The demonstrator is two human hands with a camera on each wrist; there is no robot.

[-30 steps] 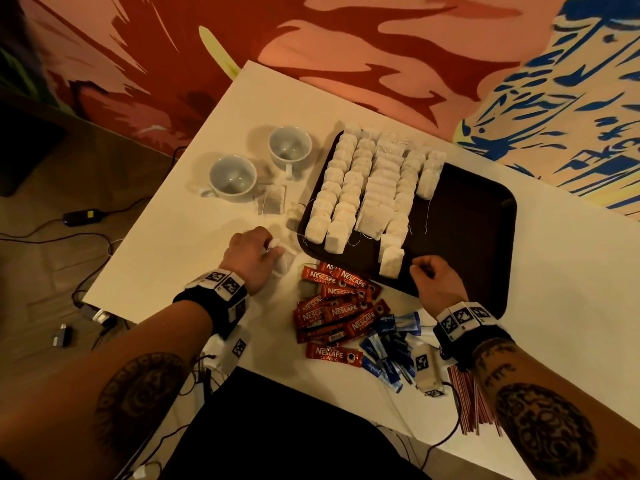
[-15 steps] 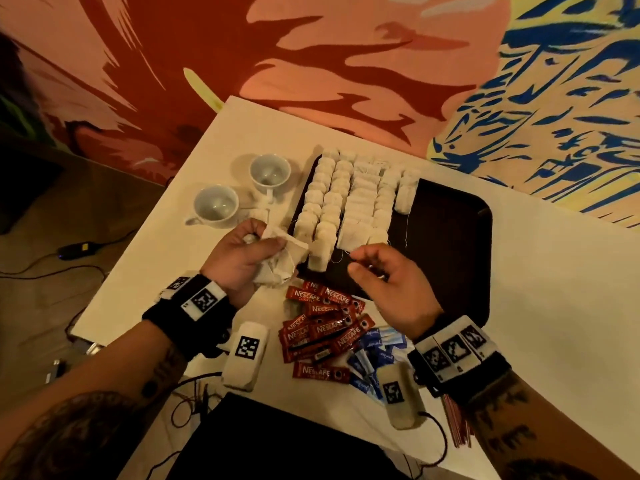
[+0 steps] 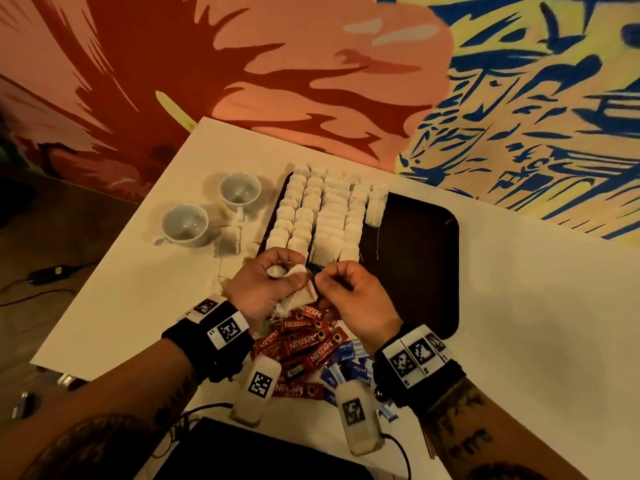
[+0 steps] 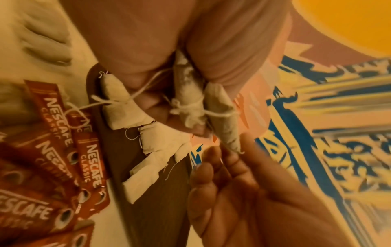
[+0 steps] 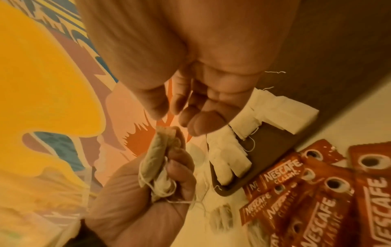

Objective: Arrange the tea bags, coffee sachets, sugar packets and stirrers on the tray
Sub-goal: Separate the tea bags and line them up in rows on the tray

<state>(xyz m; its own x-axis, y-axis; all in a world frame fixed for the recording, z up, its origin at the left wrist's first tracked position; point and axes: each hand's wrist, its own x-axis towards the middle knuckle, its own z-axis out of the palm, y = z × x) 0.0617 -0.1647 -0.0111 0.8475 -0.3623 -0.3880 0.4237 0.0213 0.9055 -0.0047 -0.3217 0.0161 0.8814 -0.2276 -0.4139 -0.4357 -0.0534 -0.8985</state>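
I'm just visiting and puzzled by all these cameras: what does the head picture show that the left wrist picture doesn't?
Only the head view shows the whole layout: two white cups, rows of tea bags filling the tray's left side, its bare right side, and blue sugar packets. Only the left wrist view shows the detail of the grip: several tea bags with tangled strings bunched in the left hand. Both show the right hand close by and the red coffee sachets off the tray.
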